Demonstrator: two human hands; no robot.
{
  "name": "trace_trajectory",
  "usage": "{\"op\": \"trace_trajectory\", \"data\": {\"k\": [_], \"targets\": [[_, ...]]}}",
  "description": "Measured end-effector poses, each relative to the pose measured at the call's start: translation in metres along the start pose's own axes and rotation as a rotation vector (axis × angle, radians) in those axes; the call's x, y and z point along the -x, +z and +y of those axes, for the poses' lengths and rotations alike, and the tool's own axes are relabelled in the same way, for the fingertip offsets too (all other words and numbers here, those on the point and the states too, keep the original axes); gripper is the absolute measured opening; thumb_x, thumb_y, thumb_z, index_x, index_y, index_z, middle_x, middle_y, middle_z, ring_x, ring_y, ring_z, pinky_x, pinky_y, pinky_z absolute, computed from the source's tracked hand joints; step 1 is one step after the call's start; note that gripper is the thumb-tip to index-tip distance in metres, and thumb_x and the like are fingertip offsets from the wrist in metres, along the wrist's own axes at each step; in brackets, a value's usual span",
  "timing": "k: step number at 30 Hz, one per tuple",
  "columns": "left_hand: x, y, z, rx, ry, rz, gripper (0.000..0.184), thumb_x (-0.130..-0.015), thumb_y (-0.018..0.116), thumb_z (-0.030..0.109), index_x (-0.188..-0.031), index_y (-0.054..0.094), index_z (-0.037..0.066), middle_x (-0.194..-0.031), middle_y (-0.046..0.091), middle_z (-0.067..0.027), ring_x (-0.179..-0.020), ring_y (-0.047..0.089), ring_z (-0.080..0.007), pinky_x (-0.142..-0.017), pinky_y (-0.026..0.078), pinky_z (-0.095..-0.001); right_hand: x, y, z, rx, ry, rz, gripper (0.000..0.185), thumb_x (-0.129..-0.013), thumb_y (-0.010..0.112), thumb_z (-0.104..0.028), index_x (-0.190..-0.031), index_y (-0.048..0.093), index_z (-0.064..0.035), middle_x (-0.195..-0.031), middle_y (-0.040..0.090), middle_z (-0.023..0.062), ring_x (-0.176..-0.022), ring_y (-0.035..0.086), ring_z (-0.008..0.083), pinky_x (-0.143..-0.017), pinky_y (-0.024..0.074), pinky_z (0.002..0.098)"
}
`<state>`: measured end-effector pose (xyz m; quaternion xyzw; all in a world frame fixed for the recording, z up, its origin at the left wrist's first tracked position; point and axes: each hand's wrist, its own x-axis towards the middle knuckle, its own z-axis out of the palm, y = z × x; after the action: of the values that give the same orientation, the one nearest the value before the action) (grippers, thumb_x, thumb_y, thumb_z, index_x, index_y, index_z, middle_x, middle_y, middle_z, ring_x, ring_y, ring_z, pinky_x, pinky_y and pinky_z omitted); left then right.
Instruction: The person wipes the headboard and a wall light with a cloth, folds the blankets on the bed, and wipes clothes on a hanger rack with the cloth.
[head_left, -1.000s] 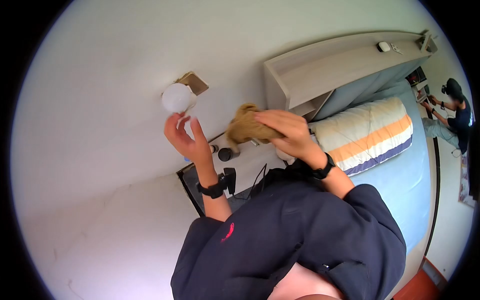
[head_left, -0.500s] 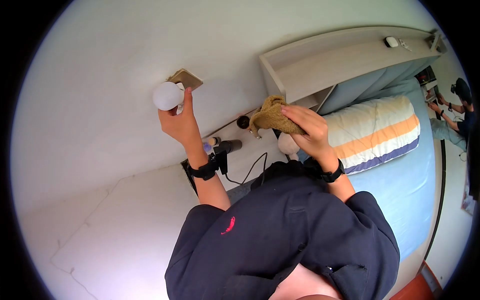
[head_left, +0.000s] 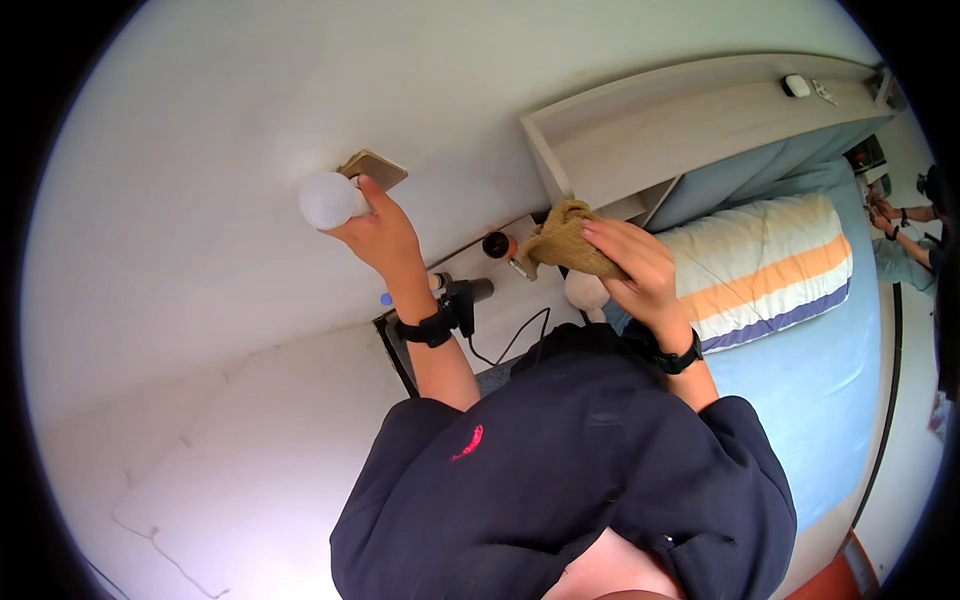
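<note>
My left hand (head_left: 382, 232) is closed around the base of a white light bulb (head_left: 328, 200), whose round globe points left. Just behind it on the wall is a square beige plate (head_left: 378, 168); I cannot tell whether the bulb touches it. A folded brown cloth (head_left: 562, 243) is pinched in my right hand (head_left: 637, 268), held above the bedside surface. The fingertips of the left hand are partly hidden behind the bulb's base.
Below my hands, a narrow bedside top (head_left: 520, 292) carries a dark cylinder (head_left: 481, 289), an open round container (head_left: 497, 246) and a cable. A pale headboard shelf (head_left: 640, 140), a bed with a striped folded quilt (head_left: 775, 270) and another person (head_left: 925, 235) are on the right.
My left hand has turned, and the bulb with it, so its globe sits a little farther left. The right hand still holds the cloth. The whole view has shifted slightly.
</note>
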<state>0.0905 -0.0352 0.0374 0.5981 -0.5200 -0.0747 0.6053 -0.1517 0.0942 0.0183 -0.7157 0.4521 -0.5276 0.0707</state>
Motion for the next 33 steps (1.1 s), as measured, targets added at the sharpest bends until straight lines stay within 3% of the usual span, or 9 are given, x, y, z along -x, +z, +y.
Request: {"op": "trace_trajectory", "data": {"k": [3, 12, 18, 21, 24, 26, 29, 31, 33], "targets": [[-0.001, 0.003, 0.002, -0.082, 0.017, 0.034, 0.051, -0.087, 0.058, 0.022, -0.12, 0.031, -0.005, -0.112, 0.045, -0.0168, -0.102, 0.049, -0.0249, -0.09, 0.039, -0.0347, -0.001, -0.009, 0.002, 0.021, 0.016, 0.006, 0.046, -0.053, 0.058, 0.009, -0.097, 0.063, 0.0013, -0.098, 0.065, 0.014, -0.088, 0.063, 0.0308, -0.076, 0.0516, 0.0354], [-0.003, 0.017, 0.0, -0.077, -0.022, 0.205, 0.054, -0.085, 0.058, 0.022, -0.123, 0.03, -0.005, -0.117, 0.044, -0.0203, -0.105, 0.048, -0.0318, -0.089, 0.039, -0.0374, -0.003, -0.032, 0.014, 0.079, 0.041, 0.047, 0.044, -0.052, 0.059, 0.011, -0.096, 0.063, 0.003, -0.096, 0.065, 0.0154, -0.087, 0.063, 0.0318, -0.077, 0.0516, 0.0359], [-0.006, 0.008, 0.009, 0.024, -0.067, 0.135, 0.054, -0.084, 0.059, 0.023, -0.121, 0.031, -0.006, -0.113, 0.046, -0.0197, -0.103, 0.048, -0.0308, -0.088, 0.039, -0.0359, 0.001, -0.044, 0.009, 0.071, 0.023, 0.062, 0.043, -0.054, 0.06, 0.012, -0.096, 0.063, 0.002, -0.096, 0.065, 0.0152, -0.087, 0.063, 0.0316, -0.077, 0.0512, 0.0353], [-0.005, -0.002, 0.001, -0.019, 0.062, 0.033, 0.058, -0.083, 0.061, 0.022, -0.123, 0.027, -0.004, -0.116, 0.041, -0.0178, -0.101, 0.049, -0.0303, -0.087, 0.04, -0.0369, 0.007, -0.045, 0.001, 0.045, 0.053, 0.071, 0.043, -0.055, 0.06, 0.012, -0.097, 0.063, 0.0017, -0.096, 0.065, 0.015, -0.088, 0.063, 0.031, -0.078, 0.0506, 0.035], [0.005, -0.016, 0.008, -0.097, 0.056, 0.039, 0.066, -0.083, 0.064, 0.021, -0.126, 0.02, -0.005, -0.118, 0.034, -0.0148, -0.096, 0.049, -0.0238, -0.083, 0.042, -0.0338, 0.017, -0.044, -0.005, 0.012, 0.123, 0.08, 0.043, -0.057, 0.061, 0.011, -0.099, 0.062, 0.0011, -0.099, 0.064, 0.0148, -0.091, 0.062, 0.0304, -0.08, 0.0493, 0.0348], [0.02, -0.04, 0.03, -0.017, -0.158, -0.078, 0.076, -0.082, 0.066, 0.02, -0.13, 0.012, -0.002, -0.122, 0.028, -0.0135, -0.083, 0.052, -0.0184, -0.075, 0.045, -0.0301, 0.024, -0.041, -0.01, 0.003, 0.162, 0.071, 0.044, -0.057, 0.062, 0.011, -0.1, 0.062, 0.0007, -0.101, 0.064, 0.0148, -0.093, 0.062, 0.0303, -0.082, 0.0484, 0.0348], [0.06, -0.055, 0.021, 0.1, -0.109, -0.122, 0.074, -0.077, 0.069, 0.018, -0.128, 0.022, -0.004, -0.113, 0.035, -0.0113, -0.078, 0.047, -0.0173, -0.071, 0.044, -0.0292, 0.03, -0.035, -0.02, -0.046, 0.232, 0.001, 0.047, -0.058, 0.065, 0.008, -0.105, 0.06, -0.0002, -0.107, 0.062, 0.0147, -0.098, 0.059, 0.0312, -0.085, 0.0461, 0.0357], [0.088, -0.062, 0.022, 0.021, -0.051, -0.576, 0.06, -0.074, 0.071, 0.018, -0.121, 0.038, -0.001, -0.107, 0.042, -0.0105, -0.082, 0.05, -0.0184, -0.073, 0.045, -0.03, 0.028, -0.025, -0.03, -0.11, 0.232, -0.019, 0.049, -0.06, 0.065, 0.007, -0.108, 0.058, -0.0002, -0.109, 0.06, 0.0149, -0.1, 0.057, 0.0323, -0.087, 0.0443, 0.0368], [0.119, -0.053, 0.015, 0.254, 0.056, -0.893, 0.051, -0.074, 0.07, 0.016, -0.118, 0.048, 0.0, -0.108, 0.052, -0.0122, -0.096, 0.052, -0.0174, -0.078, 0.045, -0.0298, 0.028, -0.011, -0.032, -0.116, 0.195, -0.052, 0.053, -0.061, 0.065, 0.006, -0.113, 0.055, -0.0007, -0.113, 0.058, 0.0148, -0.102, 0.054, 0.0329, -0.089, 0.0429, 0.0371]]}}
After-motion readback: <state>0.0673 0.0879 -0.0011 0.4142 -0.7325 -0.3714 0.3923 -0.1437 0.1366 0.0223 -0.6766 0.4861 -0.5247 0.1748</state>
